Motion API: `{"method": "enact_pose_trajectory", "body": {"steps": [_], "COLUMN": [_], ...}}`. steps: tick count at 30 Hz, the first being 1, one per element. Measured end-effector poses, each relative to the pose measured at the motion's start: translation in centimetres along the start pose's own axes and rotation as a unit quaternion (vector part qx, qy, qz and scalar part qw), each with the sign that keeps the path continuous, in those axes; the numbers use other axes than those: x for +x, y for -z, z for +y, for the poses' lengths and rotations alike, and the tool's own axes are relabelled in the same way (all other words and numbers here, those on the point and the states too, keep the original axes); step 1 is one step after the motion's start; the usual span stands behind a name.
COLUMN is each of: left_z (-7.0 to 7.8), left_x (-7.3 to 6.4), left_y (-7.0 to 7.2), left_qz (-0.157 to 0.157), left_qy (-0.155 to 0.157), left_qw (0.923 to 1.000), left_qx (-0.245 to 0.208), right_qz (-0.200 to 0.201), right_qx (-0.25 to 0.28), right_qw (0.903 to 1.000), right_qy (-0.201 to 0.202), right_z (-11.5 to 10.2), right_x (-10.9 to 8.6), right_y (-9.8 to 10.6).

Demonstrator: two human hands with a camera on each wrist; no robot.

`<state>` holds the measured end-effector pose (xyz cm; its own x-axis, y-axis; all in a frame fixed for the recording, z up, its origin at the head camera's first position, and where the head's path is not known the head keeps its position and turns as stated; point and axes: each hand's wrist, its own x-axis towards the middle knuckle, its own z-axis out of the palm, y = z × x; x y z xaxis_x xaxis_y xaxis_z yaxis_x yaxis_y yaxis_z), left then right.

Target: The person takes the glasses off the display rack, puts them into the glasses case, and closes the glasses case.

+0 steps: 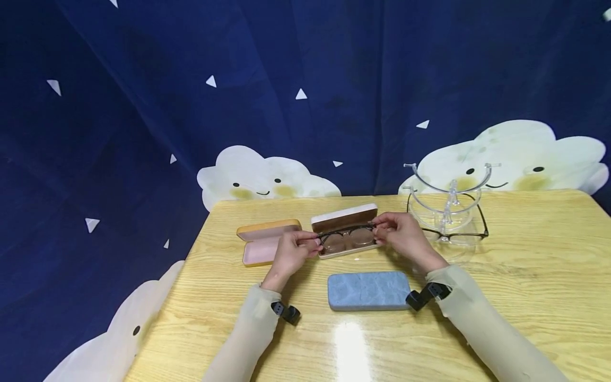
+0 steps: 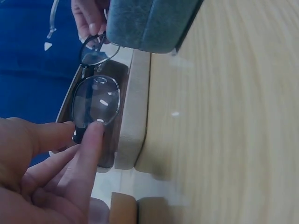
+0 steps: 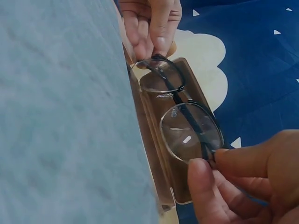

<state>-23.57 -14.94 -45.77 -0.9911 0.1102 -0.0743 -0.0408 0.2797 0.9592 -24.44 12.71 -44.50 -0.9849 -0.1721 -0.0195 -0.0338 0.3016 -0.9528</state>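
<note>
Both hands hold a pair of glasses (image 1: pixel 347 232) with dark upper rims and clear lenses. My left hand (image 1: pixel 292 253) pinches its left end between thumb and fingers. At the opposite end, my right hand (image 1: pixel 406 237) pinches the frame near the hinge. The temples are folded behind the lenses, as the right wrist view shows. Directly under the glasses lies an open white glasses case (image 1: pixel 345 213) with a brown lining; the glasses overlap its inside. Just left of it, partly behind my left hand, stands an open orange case (image 1: pixel 255 254) lined in pink.
A closed blue marbled glasses case (image 1: pixel 368 292) lies in front of the white one, between the forearms. Beyond my right hand rises a clear tiered display stand (image 1: pixel 447 215), with another dark-rimmed pair of glasses (image 1: pixel 485 225) on its lower part. A blue curtain (image 1: pixel 286 95) hangs behind the wooden table (image 1: pixel 525 297).
</note>
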Motion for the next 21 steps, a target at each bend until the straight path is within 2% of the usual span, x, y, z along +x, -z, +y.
{"method": "enact_pose_trajectory", "body": {"steps": [6,15,21], "left_z": [-0.4,-0.3,-0.3], "left_x": [0.1,0.2,0.2], "left_y": [0.2,1.5,2.3], "left_qz": [-0.030,-0.037,-0.030], "left_qy": [-0.004,0.001,0.006], "left_qw": [0.9993,0.9974,0.9966], "left_qx": [0.020,0.061,0.077], "right_qz": [-0.024,-0.080,-0.127], "right_qx": [-0.007,0.010,0.016], "right_qw": [0.9995,0.9962,0.9910], "right_qy": [-0.020,-0.033,-0.038], "right_z": [-0.1,0.3,0.3], "right_x": [-0.2,-0.2,-0.1], "right_y": [-0.1,-0.5,-0.6]}}
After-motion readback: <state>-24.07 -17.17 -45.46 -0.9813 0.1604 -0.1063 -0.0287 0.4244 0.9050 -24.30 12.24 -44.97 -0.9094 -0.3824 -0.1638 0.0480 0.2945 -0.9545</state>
